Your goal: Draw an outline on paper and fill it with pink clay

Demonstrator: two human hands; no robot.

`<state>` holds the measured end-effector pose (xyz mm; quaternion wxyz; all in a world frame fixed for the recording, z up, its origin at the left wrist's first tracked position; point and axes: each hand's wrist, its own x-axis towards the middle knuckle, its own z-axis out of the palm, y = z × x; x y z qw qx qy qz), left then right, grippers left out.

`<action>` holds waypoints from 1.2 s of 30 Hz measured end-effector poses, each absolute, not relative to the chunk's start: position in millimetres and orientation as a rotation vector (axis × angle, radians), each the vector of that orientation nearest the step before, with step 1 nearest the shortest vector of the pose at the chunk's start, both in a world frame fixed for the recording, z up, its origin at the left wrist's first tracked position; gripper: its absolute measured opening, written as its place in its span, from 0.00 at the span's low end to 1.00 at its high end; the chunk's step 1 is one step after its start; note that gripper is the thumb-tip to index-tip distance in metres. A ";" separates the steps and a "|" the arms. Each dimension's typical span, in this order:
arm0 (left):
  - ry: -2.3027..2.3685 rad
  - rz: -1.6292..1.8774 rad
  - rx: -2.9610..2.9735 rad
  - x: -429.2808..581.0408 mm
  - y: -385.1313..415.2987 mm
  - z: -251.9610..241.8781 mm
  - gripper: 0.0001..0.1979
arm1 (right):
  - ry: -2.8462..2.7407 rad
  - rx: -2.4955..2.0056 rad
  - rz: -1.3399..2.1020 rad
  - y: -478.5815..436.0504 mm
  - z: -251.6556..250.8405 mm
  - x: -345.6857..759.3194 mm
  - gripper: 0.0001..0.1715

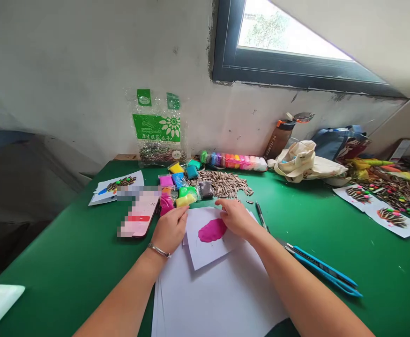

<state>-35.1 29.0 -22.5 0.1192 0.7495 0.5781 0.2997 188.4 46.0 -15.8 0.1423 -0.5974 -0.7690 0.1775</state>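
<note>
A small white paper card (199,257) with a flattened oval of magenta clay (212,230) and a few thin drawn lines lies on a stack of larger white sheets (222,299). My left hand (171,228) is closed at the card's left edge, its fingertips pressed together there; a metal bracelet is on the wrist. At the card's upper right, my right hand (238,217) has its fingers bent over the edge and its thumb near the clay. Packets of coloured clay (188,192) sit just beyond both hands.
Sunflower seeds (227,184) are heaped behind the packets, near a seed bag (159,135) and a row of clay tubs (238,162). A phone (139,213) lies left; a pen (261,215) and a blue cutter (324,271) lie right. Finished seed pictures (394,220) are far right, near another person's hand.
</note>
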 end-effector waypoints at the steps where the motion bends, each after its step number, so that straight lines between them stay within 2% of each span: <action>1: 1.698 0.897 2.168 -35.5 28.8 -21.6 0.17 | -2.240 -1.706 0.550 44.4 -14.2 190.1 0.22; 7: 1.641 1.036 2.044 -33.8 25.8 -17.9 0.16 | -2.318 -1.680 0.726 25.6 -4.2 209.9 0.20; 13: 1.542 0.956 2.087 -26.8 20.7 -16.7 0.16 | -2.405 -1.674 0.575 4.0 7.8 208.7 0.16; 16: 1.524 0.923 2.098 -26.3 19.8 -16.7 0.17 | -2.384 -1.638 0.392 -16.6 20.2 203.7 0.13; 17: 1.519 0.914 2.103 -26.6 19.8 -16.9 0.17 | -2.395 -1.565 0.322 -26.1 23.9 202.5 0.17; 20: 1.502 0.878 2.116 -27.6 20.1 -17.4 0.19 | -2.627 -1.151 0.301 -59.5 24.3 199.2 0.36; 21: 1.498 0.863 2.120 -27.8 20.1 -17.5 0.19 | -2.712 -0.984 0.289 -70.7 19.5 197.9 0.35; 23: 1.493 0.830 2.132 -27.5 19.9 -17.3 0.19 | -2.747 -0.749 0.108 -89.9 3.6 194.9 0.28; 28: 1.466 0.730 2.190 -25.8 18.1 -14.5 0.19 | -2.693 -0.762 -0.088 -109.0 -31.4 187.7 0.24; 33: 1.434 0.656 2.281 -25.8 16.4 -10.3 0.19 | -2.708 -0.775 -0.093 -104.4 -25.9 177.8 0.25; 36: 1.414 0.612 2.311 -25.7 15.6 -8.9 0.19 | -2.694 -0.610 -0.198 -104.9 -26.2 169.4 0.21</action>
